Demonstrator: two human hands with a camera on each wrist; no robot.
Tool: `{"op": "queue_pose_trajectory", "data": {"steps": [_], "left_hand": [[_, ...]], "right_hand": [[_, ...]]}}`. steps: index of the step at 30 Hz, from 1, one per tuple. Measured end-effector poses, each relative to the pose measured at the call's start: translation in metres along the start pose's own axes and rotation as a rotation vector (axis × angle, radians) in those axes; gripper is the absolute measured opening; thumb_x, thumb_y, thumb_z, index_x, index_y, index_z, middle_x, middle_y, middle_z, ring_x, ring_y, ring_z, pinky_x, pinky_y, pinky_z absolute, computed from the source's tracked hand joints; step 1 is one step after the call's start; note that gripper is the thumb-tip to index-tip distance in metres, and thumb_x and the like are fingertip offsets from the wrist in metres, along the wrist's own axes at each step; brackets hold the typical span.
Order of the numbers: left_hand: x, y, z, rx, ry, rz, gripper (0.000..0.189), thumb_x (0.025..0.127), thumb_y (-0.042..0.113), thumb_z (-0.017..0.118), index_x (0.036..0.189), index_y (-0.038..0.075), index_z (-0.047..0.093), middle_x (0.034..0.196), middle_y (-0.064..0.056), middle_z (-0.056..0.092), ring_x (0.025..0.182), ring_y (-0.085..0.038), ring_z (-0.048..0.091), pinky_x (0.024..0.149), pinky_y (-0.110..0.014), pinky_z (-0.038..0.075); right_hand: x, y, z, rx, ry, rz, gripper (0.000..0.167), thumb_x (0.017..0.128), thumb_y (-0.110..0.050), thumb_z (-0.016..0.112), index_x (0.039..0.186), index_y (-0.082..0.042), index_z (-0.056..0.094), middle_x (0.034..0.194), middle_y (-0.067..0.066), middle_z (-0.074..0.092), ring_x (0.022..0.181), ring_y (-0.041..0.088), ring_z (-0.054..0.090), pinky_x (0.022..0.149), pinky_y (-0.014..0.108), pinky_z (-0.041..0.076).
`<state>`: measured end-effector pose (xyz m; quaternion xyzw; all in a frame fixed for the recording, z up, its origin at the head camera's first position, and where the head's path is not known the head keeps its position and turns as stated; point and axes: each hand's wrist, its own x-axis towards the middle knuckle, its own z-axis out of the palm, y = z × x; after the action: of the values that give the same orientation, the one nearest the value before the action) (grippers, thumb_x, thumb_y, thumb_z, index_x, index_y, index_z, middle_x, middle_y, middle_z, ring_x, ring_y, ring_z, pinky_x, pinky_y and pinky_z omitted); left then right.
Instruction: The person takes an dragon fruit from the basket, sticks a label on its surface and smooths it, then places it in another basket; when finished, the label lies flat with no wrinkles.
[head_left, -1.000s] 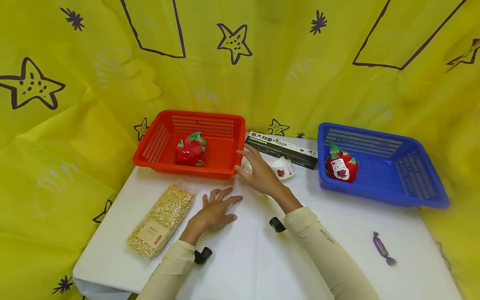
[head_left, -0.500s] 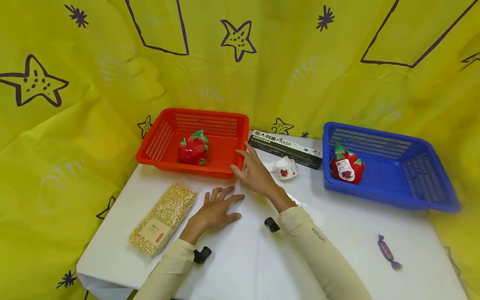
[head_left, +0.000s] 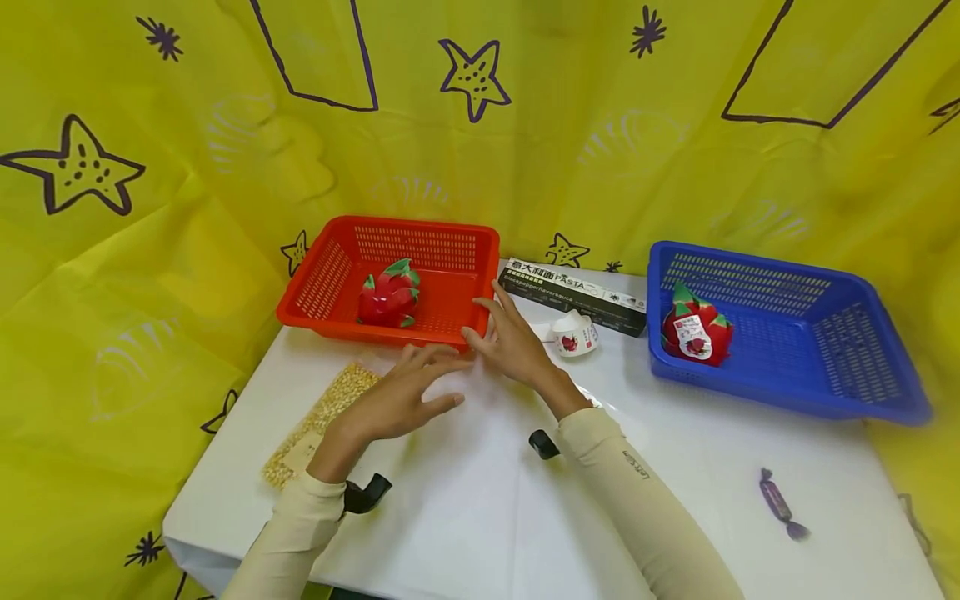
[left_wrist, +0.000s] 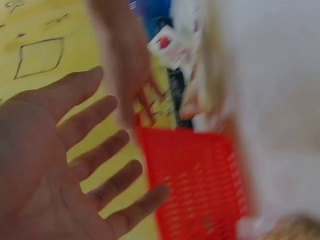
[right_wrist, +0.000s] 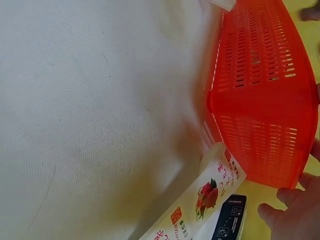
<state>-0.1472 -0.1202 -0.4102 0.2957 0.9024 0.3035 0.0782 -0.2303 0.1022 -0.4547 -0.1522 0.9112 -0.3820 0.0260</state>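
My right hand (head_left: 513,346) rests its fingertips on the right rim of the red basket (head_left: 450,287), its thumb by the near corner. The right wrist view has those fingers (right_wrist: 295,205) extended along the rim. Inside this basket sits a red dragon fruit (head_left: 388,298) with green tips. My left hand (head_left: 397,396) hovers with outstretched fingers near the basket's front edge and partly covers a bag of corn kernels (head_left: 345,392). In the left wrist view its palm (left_wrist: 35,150) is bare, fingers spread.
A black pasta box (head_left: 577,298) lies behind a curled paper label strip (head_left: 576,335) printed with dragon fruit. At right a blue basket (head_left: 780,333) holds another dragon fruit (head_left: 712,337) bearing a white label. A purple wrapped candy (head_left: 782,504) lies on the white table (head_left: 480,517).
My left hand has lifted and shifted left and toward the basket, over the corn bag. My right hand stays at the red basket's rim.
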Motion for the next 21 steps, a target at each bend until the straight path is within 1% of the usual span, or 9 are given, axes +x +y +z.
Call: {"op": "queue_pose_trajectory", "data": {"steps": [2, 4, 6, 8, 10, 14, 16, 19, 21], "left_hand": [[0.004, -0.001, -0.015, 0.001, 0.034, 0.008, 0.048, 0.102, 0.027, 0.074, 0.148, 0.020, 0.063, 0.152, -0.012, 0.053, 0.139, -0.036, 0.043, 0.108, -0.060, 0.048], [0.009, -0.004, -0.028, 0.020, 0.058, -0.002, 0.046, 0.102, 0.028, 0.073, 0.147, 0.020, 0.065, 0.150, -0.011, 0.053, 0.136, -0.035, 0.042, 0.105, -0.057, 0.049], [0.015, -0.009, -0.040, 0.061, 0.074, -0.016, 0.045, 0.103, 0.027, 0.072, 0.146, 0.019, 0.065, 0.149, -0.012, 0.053, 0.134, -0.037, 0.042, 0.104, -0.059, 0.048], [0.021, -0.016, -0.052, 0.100, 0.078, -0.043, 0.044, 0.104, 0.027, 0.070, 0.146, 0.016, 0.064, 0.150, -0.015, 0.052, 0.135, -0.041, 0.041, 0.108, -0.064, 0.043], [0.028, -0.023, -0.062, 0.148, 0.078, -0.075, 0.045, 0.104, 0.026, 0.070, 0.147, 0.015, 0.063, 0.152, -0.017, 0.050, 0.134, -0.044, 0.040, 0.109, -0.065, 0.038], [0.041, -0.041, -0.079, 0.255, 0.062, -0.162, 0.048, 0.104, 0.025, 0.071, 0.149, 0.014, 0.061, 0.158, -0.019, 0.045, 0.132, -0.045, 0.037, 0.106, -0.064, 0.037], [0.047, -0.051, -0.086, 0.302, 0.046, -0.196, 0.049, 0.103, 0.024, 0.071, 0.150, 0.015, 0.060, 0.159, -0.021, 0.043, 0.133, -0.048, 0.036, 0.108, -0.067, 0.037], [0.057, -0.061, -0.094, 0.353, 0.007, -0.246, 0.051, 0.104, 0.025, 0.070, 0.153, 0.017, 0.057, 0.161, -0.023, 0.039, 0.138, -0.053, 0.034, 0.112, -0.072, 0.035], [0.063, -0.065, -0.099, 0.380, -0.024, -0.275, 0.053, 0.104, 0.027, 0.069, 0.154, 0.017, 0.055, 0.163, -0.023, 0.036, 0.139, -0.055, 0.033, 0.112, -0.073, 0.036]], "right_hand": [[0.000, 0.001, 0.000, -0.001, -0.001, -0.004, 0.066, 0.103, -0.051, 0.061, 0.158, -0.018, 0.047, 0.180, 0.003, 0.008, 0.159, 0.039, 0.030, 0.117, 0.066, 0.039], [0.000, 0.002, 0.000, 0.001, -0.004, -0.005, 0.066, 0.103, -0.051, 0.061, 0.158, -0.018, 0.046, 0.180, 0.003, 0.007, 0.159, 0.038, 0.030, 0.118, 0.065, 0.039], [0.000, 0.002, 0.000, 0.000, -0.007, -0.006, 0.066, 0.103, -0.050, 0.062, 0.158, -0.018, 0.046, 0.180, 0.003, 0.006, 0.160, 0.037, 0.029, 0.118, 0.063, 0.039], [0.000, 0.002, 0.000, -0.006, -0.008, -0.006, 0.066, 0.102, -0.050, 0.062, 0.158, -0.018, 0.046, 0.180, 0.003, 0.007, 0.160, 0.036, 0.029, 0.119, 0.063, 0.039], [0.000, 0.001, 0.000, -0.019, -0.008, -0.007, 0.066, 0.102, -0.051, 0.061, 0.158, -0.019, 0.046, 0.180, 0.003, 0.008, 0.160, 0.035, 0.029, 0.119, 0.061, 0.039], [0.000, 0.000, 0.000, -0.024, -0.004, -0.003, 0.065, 0.103, -0.052, 0.061, 0.158, -0.019, 0.047, 0.180, 0.002, 0.008, 0.161, 0.033, 0.027, 0.120, 0.060, 0.038], [0.000, 0.000, 0.000, -0.020, -0.007, 0.002, 0.065, 0.103, -0.052, 0.061, 0.158, -0.019, 0.047, 0.180, 0.002, 0.008, 0.161, 0.033, 0.026, 0.120, 0.060, 0.038], [0.000, 0.001, -0.001, -0.016, -0.019, 0.008, 0.066, 0.103, -0.052, 0.060, 0.158, -0.019, 0.046, 0.180, 0.001, 0.006, 0.161, 0.034, 0.026, 0.119, 0.062, 0.039], [0.000, 0.001, -0.001, -0.011, -0.022, 0.008, 0.066, 0.103, -0.052, 0.061, 0.159, -0.020, 0.046, 0.180, 0.000, 0.006, 0.161, 0.034, 0.026, 0.118, 0.063, 0.039]]}}
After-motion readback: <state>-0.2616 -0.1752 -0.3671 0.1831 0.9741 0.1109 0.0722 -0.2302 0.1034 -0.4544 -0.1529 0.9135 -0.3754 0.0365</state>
